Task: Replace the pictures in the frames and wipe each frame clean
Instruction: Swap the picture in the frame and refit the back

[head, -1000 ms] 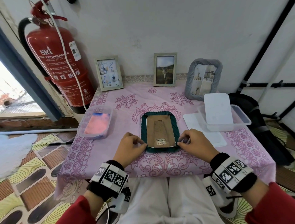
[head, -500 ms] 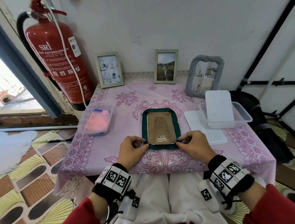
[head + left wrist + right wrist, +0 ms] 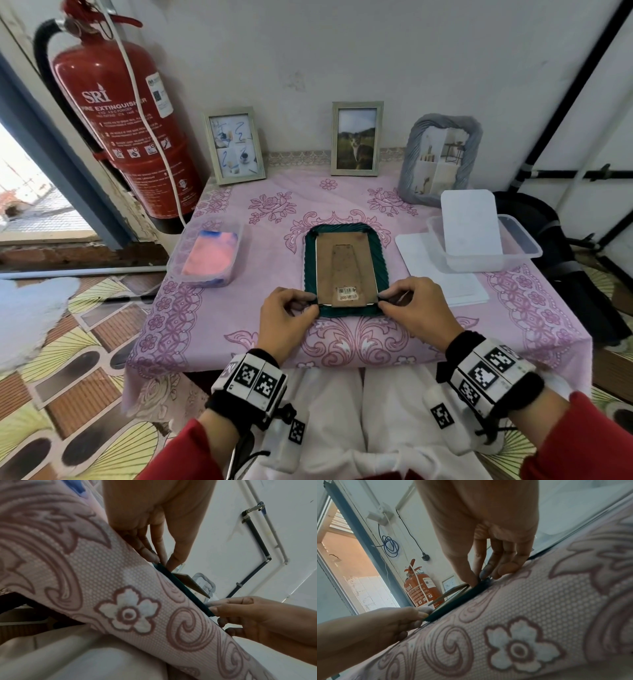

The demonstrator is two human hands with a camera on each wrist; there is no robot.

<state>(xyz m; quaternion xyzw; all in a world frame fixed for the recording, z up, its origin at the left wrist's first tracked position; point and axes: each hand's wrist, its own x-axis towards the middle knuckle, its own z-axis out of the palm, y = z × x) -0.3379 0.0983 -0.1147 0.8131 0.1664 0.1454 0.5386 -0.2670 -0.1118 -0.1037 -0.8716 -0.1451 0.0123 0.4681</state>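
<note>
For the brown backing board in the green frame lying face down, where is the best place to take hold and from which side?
Take the backing board at its near short edge, from the person's side. The wrist views show that edge lifted off the green frame, while the far end sits in it. The left hand and right hand pinch the frame's near corners.

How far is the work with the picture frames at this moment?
Done: cannot tell; three frames stand at the wall with pictures. In hand: the green frame lies face down, left hand and right hand pinching its near corners, backing board lifting. Left: swapping its picture, wiping.
</note>
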